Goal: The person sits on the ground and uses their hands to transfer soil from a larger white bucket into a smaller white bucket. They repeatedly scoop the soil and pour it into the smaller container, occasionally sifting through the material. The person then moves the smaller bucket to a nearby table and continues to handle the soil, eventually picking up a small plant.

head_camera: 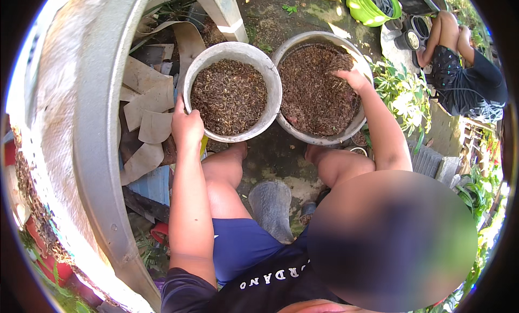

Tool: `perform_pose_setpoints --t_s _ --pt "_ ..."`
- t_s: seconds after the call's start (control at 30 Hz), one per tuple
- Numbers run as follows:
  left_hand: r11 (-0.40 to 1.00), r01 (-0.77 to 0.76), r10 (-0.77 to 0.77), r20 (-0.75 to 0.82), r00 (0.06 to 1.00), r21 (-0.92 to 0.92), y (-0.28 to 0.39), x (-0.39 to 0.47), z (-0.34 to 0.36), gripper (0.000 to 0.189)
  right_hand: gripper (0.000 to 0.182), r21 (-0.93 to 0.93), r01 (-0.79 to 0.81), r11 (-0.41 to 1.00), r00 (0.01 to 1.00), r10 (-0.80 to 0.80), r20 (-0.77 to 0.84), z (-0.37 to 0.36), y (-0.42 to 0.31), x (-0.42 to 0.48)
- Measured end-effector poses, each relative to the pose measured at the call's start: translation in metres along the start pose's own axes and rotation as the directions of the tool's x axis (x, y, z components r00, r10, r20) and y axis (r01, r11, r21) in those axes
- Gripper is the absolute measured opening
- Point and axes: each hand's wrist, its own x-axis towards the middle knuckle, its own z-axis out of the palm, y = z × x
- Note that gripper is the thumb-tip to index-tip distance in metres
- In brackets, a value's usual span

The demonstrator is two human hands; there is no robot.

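Observation:
My left hand [187, 124] grips the rim of a round, pale tub [274, 84], its thumb over the edge. Inside lies a loose brown mix [229, 96] flecked with lighter bits, like husks or potting mix. To the right, nearly touching this tub, stands a wider basin [320, 141] with darker brown mix [316, 94] in it. Over the basin's right side, my right hand [356, 80] holds a clump of the mix [340, 64]; its fingers are mostly hidden by the material. My bare legs are spread on either side below the containers.
A metal beam [95, 110] curves along the left, beside broken flat pieces [150, 94]. A post [223, 13] stands behind the tub. At the upper right are a green bucket [365, 7], black pots [407, 39], a leafy plant [401, 90] and another seated person [454, 70].

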Motion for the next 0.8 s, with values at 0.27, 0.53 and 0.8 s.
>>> perform_pose_setpoints --t_s 0.27,0.53,0.8 --pt "0.980 -0.069 0.082 -0.067 0.994 0.185 -0.010 0.005 0.004 0.071 0.060 0.459 0.130 0.879 0.991 -0.125 -0.042 0.037 -0.122 -0.061" --pt "0.967 -0.043 0.077 -0.127 0.989 0.251 0.004 -0.003 0.007 0.074 0.097 -0.007 0.367 0.930 0.799 -0.311 0.515 0.187 -0.206 -0.083" --pt "0.961 -0.010 0.034 -0.082 0.996 0.277 0.021 -0.010 0.002 0.071 0.098 -0.394 0.507 0.766 0.826 -0.302 0.476 0.249 -0.160 -0.029"
